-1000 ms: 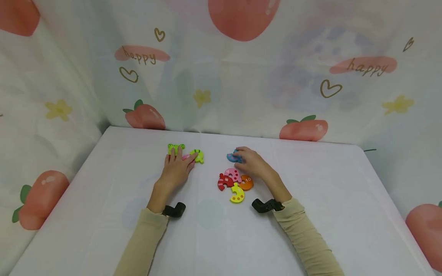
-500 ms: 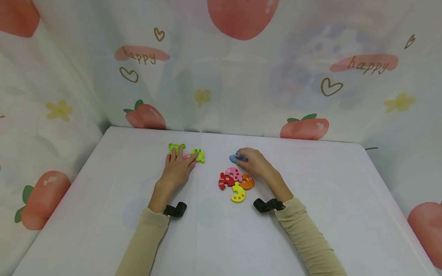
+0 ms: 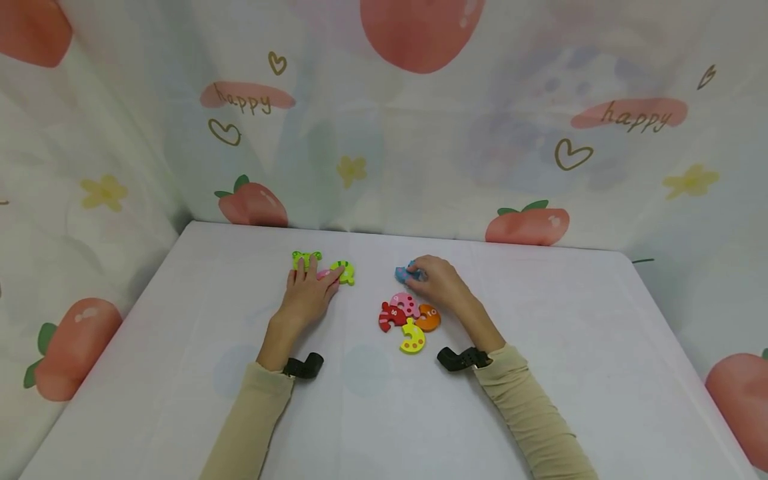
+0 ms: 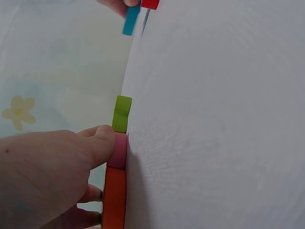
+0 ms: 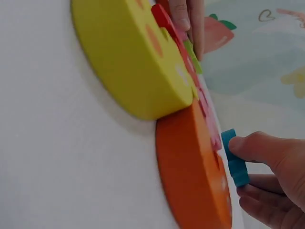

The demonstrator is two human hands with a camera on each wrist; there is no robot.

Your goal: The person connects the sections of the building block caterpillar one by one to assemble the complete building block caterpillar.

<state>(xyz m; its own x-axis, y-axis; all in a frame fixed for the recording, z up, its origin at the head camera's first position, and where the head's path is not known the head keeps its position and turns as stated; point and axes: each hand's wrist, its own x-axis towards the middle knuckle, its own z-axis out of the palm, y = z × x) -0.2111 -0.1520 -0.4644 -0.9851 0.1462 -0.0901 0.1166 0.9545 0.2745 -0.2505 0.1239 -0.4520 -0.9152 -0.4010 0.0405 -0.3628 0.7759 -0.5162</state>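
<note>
My left hand (image 3: pixel 307 297) lies flat over several puzzle pieces at the far left of the table, fingers spread and resting on them. Around it show a green piece (image 3: pixel 307 257), a striped lime-green piece (image 3: pixel 345 272) and a bit of a pink piece (image 3: pixel 325 273). In the left wrist view an orange piece (image 4: pixel 114 198) also sits under these fingers. My right hand (image 3: pixel 441 280) pinches a blue puzzle piece (image 3: pixel 403 275) between thumb and fingers. The right wrist view shows this blue piece (image 5: pixel 236 157) on edge, with the thumb on its near face.
Just in front of my right hand, a joined cluster lies on the white table (image 3: pixel 360 413): a pink dotted piece (image 3: pixel 407 303), a red piece (image 3: pixel 390 315), an orange piece (image 3: pixel 429 319) and a yellow piece (image 3: pixel 413 339). A patterned curtain (image 3: pixel 384 167) stands behind the table's back edge.
My right thumb and fingers have come together on the blue piece, which has turned and shifted slightly. My left hand and the other pieces have stayed put.
</note>
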